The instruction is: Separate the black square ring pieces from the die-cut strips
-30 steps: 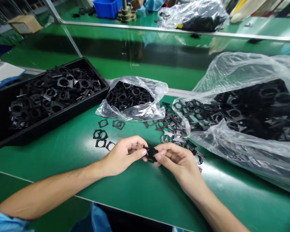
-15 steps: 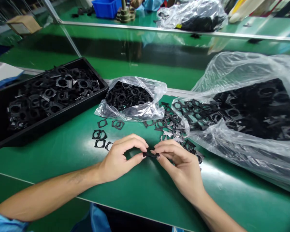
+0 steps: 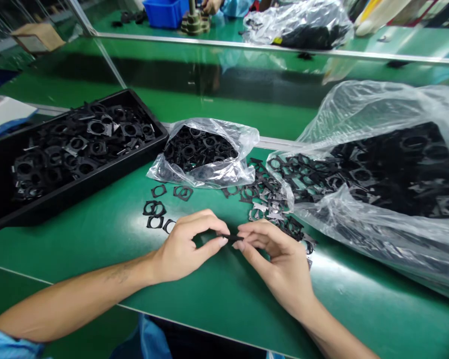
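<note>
Between my two hands is a small thin black part (image 3: pixel 232 238), seen nearly edge-on, so its outline is hard to make out. My left hand (image 3: pixel 189 244) pinches its left end between thumb and fingertips. The fingertips of my right hand (image 3: pixel 280 254) close on its right end. Several loose black ring-shaped plates (image 3: pixel 155 222) lie on the green table just beyond my left hand. A heap of similar black plates (image 3: pixel 271 199) spreads out behind my right hand.
A black tray (image 3: pixel 78 192) full of black parts stands at the left. An open clear bag (image 3: pixel 224 172) of black rings lies in the middle, and a larger clear bag (image 3: pixel 359 219) at the right. Past the metal rail, a person's hand (image 3: pixel 212 6) shows beside a blue bin (image 3: pixel 164 14).
The black part has tilted from showing some of its face to nearly edge-on. My right fingers have shifted slightly; my left hand is almost still.
</note>
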`<action>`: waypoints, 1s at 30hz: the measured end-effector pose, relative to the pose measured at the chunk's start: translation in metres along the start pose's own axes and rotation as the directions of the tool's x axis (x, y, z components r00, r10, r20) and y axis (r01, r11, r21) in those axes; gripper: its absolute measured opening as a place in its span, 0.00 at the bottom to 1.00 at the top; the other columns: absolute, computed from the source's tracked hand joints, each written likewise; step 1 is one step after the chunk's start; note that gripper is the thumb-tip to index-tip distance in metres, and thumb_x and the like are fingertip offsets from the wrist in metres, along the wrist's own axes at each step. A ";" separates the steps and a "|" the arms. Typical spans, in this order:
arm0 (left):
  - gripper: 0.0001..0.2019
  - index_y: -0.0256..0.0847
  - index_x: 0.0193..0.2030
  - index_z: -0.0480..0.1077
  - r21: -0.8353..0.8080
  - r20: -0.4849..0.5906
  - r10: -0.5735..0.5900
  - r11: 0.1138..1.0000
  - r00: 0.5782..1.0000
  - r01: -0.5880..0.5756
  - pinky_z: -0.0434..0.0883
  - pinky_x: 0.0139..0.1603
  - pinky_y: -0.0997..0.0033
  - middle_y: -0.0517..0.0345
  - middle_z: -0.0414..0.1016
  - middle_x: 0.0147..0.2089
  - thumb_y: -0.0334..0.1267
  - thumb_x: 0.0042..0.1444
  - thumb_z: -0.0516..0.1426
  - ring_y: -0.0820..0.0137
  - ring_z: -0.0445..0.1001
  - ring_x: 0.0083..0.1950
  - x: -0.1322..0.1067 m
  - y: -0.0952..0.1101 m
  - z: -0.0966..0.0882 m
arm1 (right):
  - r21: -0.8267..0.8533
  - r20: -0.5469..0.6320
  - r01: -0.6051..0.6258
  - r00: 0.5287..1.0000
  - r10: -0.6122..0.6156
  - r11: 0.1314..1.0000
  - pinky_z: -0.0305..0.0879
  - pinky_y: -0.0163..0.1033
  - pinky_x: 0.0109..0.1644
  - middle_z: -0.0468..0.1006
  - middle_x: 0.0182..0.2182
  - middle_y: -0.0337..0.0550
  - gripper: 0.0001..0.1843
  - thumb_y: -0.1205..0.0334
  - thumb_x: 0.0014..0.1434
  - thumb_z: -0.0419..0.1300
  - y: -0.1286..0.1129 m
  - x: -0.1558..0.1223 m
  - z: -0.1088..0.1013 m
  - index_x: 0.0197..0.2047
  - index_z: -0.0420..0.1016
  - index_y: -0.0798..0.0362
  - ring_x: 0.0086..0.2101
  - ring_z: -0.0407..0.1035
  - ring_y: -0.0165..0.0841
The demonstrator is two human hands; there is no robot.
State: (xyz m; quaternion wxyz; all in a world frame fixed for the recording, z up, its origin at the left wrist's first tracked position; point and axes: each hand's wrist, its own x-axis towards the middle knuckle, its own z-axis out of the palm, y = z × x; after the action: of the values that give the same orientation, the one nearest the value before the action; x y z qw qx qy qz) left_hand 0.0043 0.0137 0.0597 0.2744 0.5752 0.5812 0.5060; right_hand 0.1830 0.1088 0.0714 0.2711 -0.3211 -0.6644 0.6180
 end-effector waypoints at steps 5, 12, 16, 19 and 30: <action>0.02 0.40 0.41 0.75 -0.173 0.048 -0.206 0.962 0.977 0.211 0.74 0.43 0.76 0.59 0.81 0.37 0.32 0.62 0.62 0.73 0.79 0.38 0.000 0.001 0.001 | 0.102 0.073 -0.130 0.990 0.123 0.986 0.78 0.38 0.39 0.82 0.31 0.43 0.12 0.52 0.58 0.71 -0.002 0.003 0.000 0.37 0.81 0.51 0.31 0.79 0.35; 0.07 0.38 0.47 0.77 -0.332 0.115 -0.358 0.866 0.927 0.375 0.77 0.46 0.74 0.54 0.85 0.40 0.35 0.63 0.62 0.70 0.83 0.41 0.000 0.000 0.001 | 0.219 0.166 -0.312 0.946 0.280 0.925 0.77 0.40 0.41 0.84 0.28 0.44 0.15 0.50 0.55 0.73 -0.004 0.008 -0.004 0.36 0.81 0.53 0.30 0.80 0.36; 0.08 0.37 0.47 0.79 -0.388 0.145 -0.404 0.816 0.903 0.428 0.78 0.45 0.73 0.53 0.86 0.40 0.35 0.61 0.63 0.68 0.84 0.40 0.002 -0.002 0.001 | 0.261 0.166 -0.323 0.943 0.288 0.910 0.77 0.38 0.40 0.84 0.28 0.43 0.14 0.51 0.53 0.74 -0.003 0.009 -0.004 0.36 0.83 0.53 0.30 0.79 0.34; 0.08 0.36 0.44 0.80 -0.456 0.176 -0.420 0.767 0.890 0.452 0.79 0.42 0.72 0.53 0.86 0.38 0.35 0.59 0.65 0.68 0.83 0.36 0.004 -0.003 0.002 | 0.291 0.174 -0.340 0.938 0.300 0.894 0.76 0.37 0.38 0.84 0.27 0.42 0.13 0.53 0.52 0.75 -0.003 0.009 -0.004 0.36 0.83 0.53 0.28 0.78 0.33; 0.10 0.36 0.40 0.80 -0.512 0.209 -0.466 0.697 0.860 0.502 0.75 0.33 0.75 0.56 0.82 0.31 0.39 0.54 0.68 0.73 0.79 0.28 0.010 -0.006 0.000 | 0.224 0.155 -0.318 0.945 0.288 0.921 0.73 0.34 0.33 0.81 0.21 0.40 0.13 0.54 0.54 0.72 -0.004 0.010 -0.004 0.37 0.82 0.54 0.23 0.75 0.31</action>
State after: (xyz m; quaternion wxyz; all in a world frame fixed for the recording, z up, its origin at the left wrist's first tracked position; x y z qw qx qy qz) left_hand -0.0001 0.0241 0.0565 0.5692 0.3140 0.5323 0.5423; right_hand 0.1793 0.1191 0.0758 0.1698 -0.3466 -0.5398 0.7481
